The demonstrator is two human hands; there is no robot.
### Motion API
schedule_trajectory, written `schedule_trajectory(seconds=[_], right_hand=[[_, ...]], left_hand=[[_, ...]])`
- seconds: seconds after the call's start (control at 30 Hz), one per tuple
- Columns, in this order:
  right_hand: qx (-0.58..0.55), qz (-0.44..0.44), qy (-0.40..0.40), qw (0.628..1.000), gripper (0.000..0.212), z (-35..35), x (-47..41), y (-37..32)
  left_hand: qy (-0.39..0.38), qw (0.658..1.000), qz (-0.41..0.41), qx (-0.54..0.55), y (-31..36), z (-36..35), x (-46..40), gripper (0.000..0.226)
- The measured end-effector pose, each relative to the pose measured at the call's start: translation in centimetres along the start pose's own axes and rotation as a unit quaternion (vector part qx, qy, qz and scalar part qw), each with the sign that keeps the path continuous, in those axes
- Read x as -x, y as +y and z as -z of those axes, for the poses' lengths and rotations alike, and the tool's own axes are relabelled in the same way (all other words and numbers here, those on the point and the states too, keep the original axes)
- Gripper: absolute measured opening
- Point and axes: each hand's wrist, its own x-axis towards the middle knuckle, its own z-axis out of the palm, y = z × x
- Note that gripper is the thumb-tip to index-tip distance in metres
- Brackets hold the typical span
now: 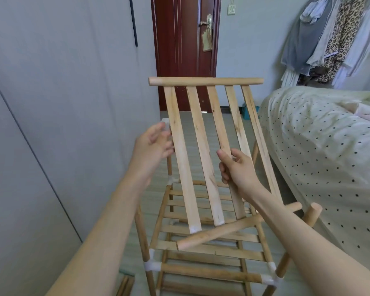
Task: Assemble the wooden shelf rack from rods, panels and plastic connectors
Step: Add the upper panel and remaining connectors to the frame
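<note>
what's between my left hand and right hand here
Two slats of the slatted panel: the left hand is open beside its leftmost slat, the right hand grips the third. Seen in the head view.

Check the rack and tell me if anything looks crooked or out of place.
The slatted panel is askew: held tilted above the rack frame by the right hand, its far rod raised and its near rod lying diagonally across the frame, seated in no connector.

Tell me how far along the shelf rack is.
Done: the lower frame stands with rods joined by white plastic connectors, and slatted shelves already sit in it. In hand: the right hand grips a slat of the loose slatted panel, tilted above the frame; the left hand is open beside its left edge. Left: seating this panel on the upright rods; spare rods lie on the floor.
</note>
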Motion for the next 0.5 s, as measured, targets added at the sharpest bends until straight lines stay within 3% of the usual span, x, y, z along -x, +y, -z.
schedule_trajectory(seconds=[0.1,0.17,0.33,0.43,0.5], right_hand=[[-0.017,-0.027,0.014,0.999,0.014,0.1,-0.5,0.0],[-0.018,-0.05,0.028,0.998,0.013,0.0,-0.8,0.1],[0.02,-0.136,0.055,0.989,0.014,-0.6,-1.6,0.7],[0.028,-0.174,0.066,0.982,0.017,-0.7,-2.2,1.1],[0.021,-0.191,0.073,0.979,0.018,-0.7,-2.7,1.3]], left_hand=[[0.05,0.99,-0.033,-0.131,-0.5,2.8,-0.9,0.024],[0.035,0.986,0.025,-0.161,-1.7,4.2,-1.1,0.022],[-0.132,0.956,0.249,-0.082,-4.7,4.5,-0.3,0.021],[-0.22,0.927,0.3,-0.049,-5.1,3.7,0.3,0.019],[-0.232,0.921,0.31,-0.032,-5.1,3.5,0.6,0.023]])
